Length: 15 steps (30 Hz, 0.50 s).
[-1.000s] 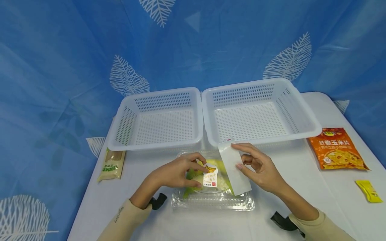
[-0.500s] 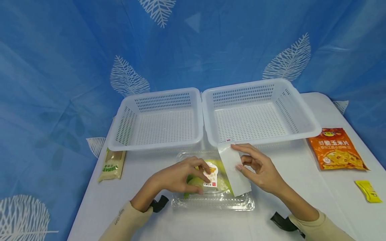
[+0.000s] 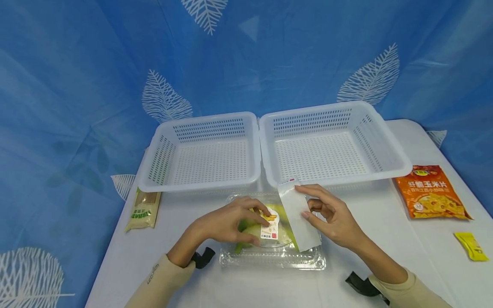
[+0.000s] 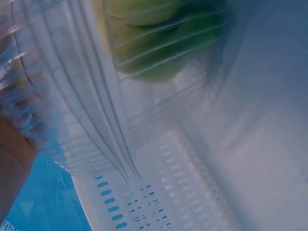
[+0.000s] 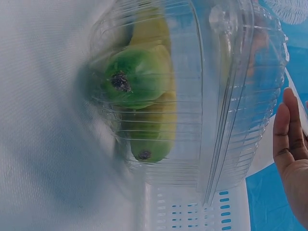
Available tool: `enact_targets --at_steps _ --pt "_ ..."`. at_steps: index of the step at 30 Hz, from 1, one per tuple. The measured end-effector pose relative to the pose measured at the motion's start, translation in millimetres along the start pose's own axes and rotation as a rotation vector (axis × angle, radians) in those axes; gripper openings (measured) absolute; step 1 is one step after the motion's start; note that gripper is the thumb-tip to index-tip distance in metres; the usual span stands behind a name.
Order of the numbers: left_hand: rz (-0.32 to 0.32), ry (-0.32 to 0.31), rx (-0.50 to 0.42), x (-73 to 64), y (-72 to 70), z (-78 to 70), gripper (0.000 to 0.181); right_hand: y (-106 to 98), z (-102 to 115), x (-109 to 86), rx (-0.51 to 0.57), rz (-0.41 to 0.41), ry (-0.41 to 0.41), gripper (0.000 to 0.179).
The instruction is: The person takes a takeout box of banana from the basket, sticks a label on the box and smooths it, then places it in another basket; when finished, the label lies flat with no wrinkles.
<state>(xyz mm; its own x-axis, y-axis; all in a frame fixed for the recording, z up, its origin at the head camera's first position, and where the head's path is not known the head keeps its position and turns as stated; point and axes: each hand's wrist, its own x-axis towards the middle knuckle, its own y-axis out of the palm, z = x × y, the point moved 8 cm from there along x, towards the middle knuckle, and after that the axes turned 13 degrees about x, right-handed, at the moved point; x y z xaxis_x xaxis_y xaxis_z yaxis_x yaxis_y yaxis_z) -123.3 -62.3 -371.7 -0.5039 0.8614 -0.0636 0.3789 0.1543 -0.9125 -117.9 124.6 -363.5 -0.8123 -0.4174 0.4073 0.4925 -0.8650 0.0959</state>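
While the transparent box [image 3: 269,259] rests before us: it lies low in the middle of the white table [image 3: 250,286], lid up, green and yellow fruit [image 5: 137,77] inside.
Box handling: we judge it light-shelled with most weight in the fruit, springy and a little slippery, its thin plastic likely to crack or dent if squeezed.
Where to grip: we would take opposite ribbed sides, at nine and three o'clock, just under the rim, sparing the lid.
Label: smooth paper label [image 3: 269,233] with printed bananas, on the lid.
Left hand: the left hand [image 3: 236,220] is loosely arched, fingers apart, their tips at the label, gripping nothing.
Right hand: the right hand [image 3: 333,218] appears to hold a glossy white strip [image 3: 300,222] by its edge, thumb and forefinger slightly bent.
Baskets: rigid, perforated plastic; left basket [image 3: 200,188] toward eleven o'clock of the box, right basket [image 3: 343,176] toward one.
Packets: crinkly red bag [image 3: 433,192] and small yellow packet [image 3: 471,247] near three o'clock; pale slim pack [image 3: 143,214] near nine.
Backdrop: soft blue cloth [image 3: 239,64], white leaf prints, twelve o'clock.
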Motion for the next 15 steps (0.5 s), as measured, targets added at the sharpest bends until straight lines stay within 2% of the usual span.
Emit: enact_targets --at_steps 5,11,15 --pt "-0.051 0.000 -0.064 0.6 -6.0 -0.9 0.034 1 1 0.0 0.011 0.012 -0.018 0.053" --pt "-0.109 -0.046 -0.115 1.3 -15.9 1.2 0.029 4 1 0.3 0.001 0.018 -0.021 0.053" --pt "-0.146 -0.061 -0.143 1.2 -25.1 0.1 0.028 5 1 -0.1 -0.012 0.005 0.007 0.051"
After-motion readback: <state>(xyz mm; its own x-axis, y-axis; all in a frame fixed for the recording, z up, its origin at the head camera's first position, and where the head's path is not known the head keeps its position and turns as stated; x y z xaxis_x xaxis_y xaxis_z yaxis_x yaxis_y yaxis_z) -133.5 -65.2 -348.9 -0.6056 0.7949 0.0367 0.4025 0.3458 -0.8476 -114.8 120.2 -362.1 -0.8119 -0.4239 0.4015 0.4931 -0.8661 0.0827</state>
